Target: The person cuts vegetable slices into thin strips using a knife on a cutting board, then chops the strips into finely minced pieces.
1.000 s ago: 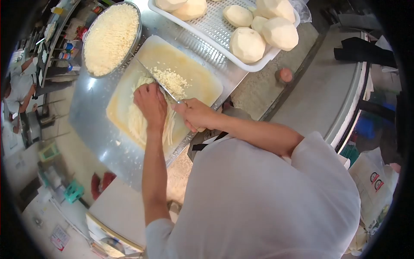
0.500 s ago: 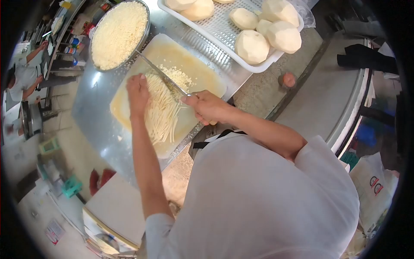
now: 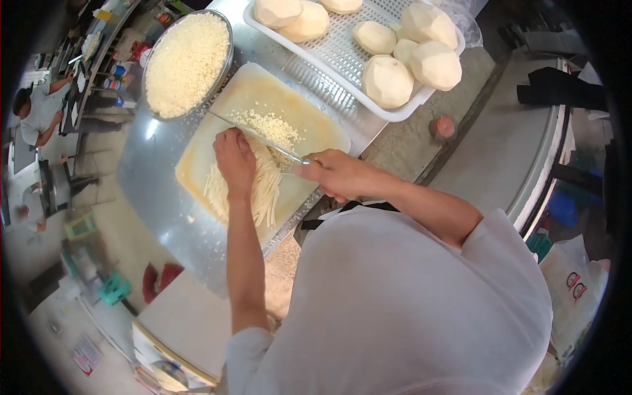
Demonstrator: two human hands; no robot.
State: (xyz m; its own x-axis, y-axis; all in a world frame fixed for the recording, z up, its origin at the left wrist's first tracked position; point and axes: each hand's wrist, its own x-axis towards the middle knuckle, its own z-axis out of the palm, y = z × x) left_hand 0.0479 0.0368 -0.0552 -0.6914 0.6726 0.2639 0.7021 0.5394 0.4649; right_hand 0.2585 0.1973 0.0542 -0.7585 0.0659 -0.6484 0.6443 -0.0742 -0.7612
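Note:
My right hand [image 3: 336, 172] is wrapped round the handle of a long knife [image 3: 260, 138], whose blade lies across the yellowed cutting board [image 3: 316, 125]. My left hand [image 3: 236, 158], its fingers curled together, presses on a bundle of pale thin strips [image 3: 262, 191] close to the blade. Small pale diced bits [image 3: 271, 126] are heaped on the far side of the knife. The strips spread over the near part of the board, partly under my left hand and forearm.
A metal bowl [image 3: 230, 64] full of pale bits stands at the back left. Behind the board, a white perforated tray [image 3: 316, 59] holds several peeled round vegetables [image 3: 387, 80]. A person [image 3: 43, 112] is at the far left. A red-topped container [image 3: 443, 127] is at the right.
My left hand first slid left off the strips, then came back onto them near the blade with its fingers curled. The knife stayed in my right hand, its blade now at a flatter slant.

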